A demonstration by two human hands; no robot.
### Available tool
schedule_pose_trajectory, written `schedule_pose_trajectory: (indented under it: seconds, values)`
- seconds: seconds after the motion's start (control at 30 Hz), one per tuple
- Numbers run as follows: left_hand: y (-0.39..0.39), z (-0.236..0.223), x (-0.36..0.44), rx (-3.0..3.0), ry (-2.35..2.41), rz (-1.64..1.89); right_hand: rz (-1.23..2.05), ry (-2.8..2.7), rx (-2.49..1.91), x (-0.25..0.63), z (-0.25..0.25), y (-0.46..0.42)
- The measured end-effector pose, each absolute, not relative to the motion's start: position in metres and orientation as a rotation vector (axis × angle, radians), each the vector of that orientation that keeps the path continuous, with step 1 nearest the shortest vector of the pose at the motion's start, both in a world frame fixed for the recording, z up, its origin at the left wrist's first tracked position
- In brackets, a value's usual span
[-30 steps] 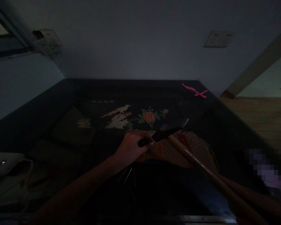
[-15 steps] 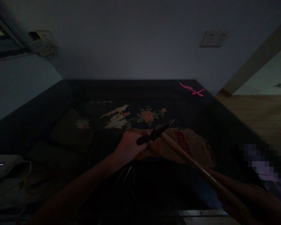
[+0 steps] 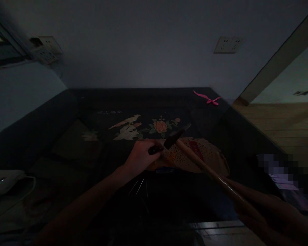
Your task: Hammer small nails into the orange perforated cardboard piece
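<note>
My left hand [image 3: 143, 153] is closed around a short tool with a black handle [image 3: 155, 149]; its lower end is hidden. The hand rests at the left part of a tan, dark-speckled piece [image 3: 210, 155] with a red strip [image 3: 196, 149] across it. I cannot tell what this piece is. My right hand [image 3: 267, 213], dim at the lower right, is wrapped round the long wooden handle of a hammer [image 3: 218, 179]. The hammer's dark head is close to the right of the black handle, above the speckled piece. Several thin metal rods [image 3: 140, 187] are nearer to me.
The dark tabletop [image 3: 149, 97] bears a bird-and-flower picture [image 3: 160, 126]. A pink ribbon [image 3: 209, 100] lies far right. At the left is a white device [image 3: 5, 181] with a cable; a purplish package [image 3: 284, 182] sits right. Wall sockets [image 3: 227, 45] are behind.
The hammer head has shifted slightly up and left, with its tip lifted a little. My left hand keeps its grip on the black-handled tool. The whole view has shifted slightly.
</note>
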State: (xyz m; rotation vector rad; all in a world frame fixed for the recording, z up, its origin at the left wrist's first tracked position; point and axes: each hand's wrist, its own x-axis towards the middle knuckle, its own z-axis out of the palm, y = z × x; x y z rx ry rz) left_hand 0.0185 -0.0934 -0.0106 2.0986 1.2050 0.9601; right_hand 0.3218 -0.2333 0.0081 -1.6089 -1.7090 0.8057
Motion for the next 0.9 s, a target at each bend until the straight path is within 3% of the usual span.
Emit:
schedule_pose_trajectory:
  seconds: [0.2, 0.4, 0.67, 0.9]
  values:
    - [-0.094, -0.009, 0.019, 2.134, 1.229, 0.939, 1.075, -1.798, -1.575, 0.320, 0.017, -0.235]
    - [-0.094, -0.008, 0.020, 2.136, 1.247, 0.940, 0.905, -1.824, -1.520, 0.315, 0.027, -0.238]
    - [-0.094, -0.007, 0.021, 2.158, 1.266, 0.931, 1.077, -1.886, -1.633, 0.311, 0.029, -0.243]
    - [-0.093, -0.007, 0.021, 2.145, 1.253, 0.928, 1.025, -1.889, -1.609, 0.308, 0.034, -0.238]
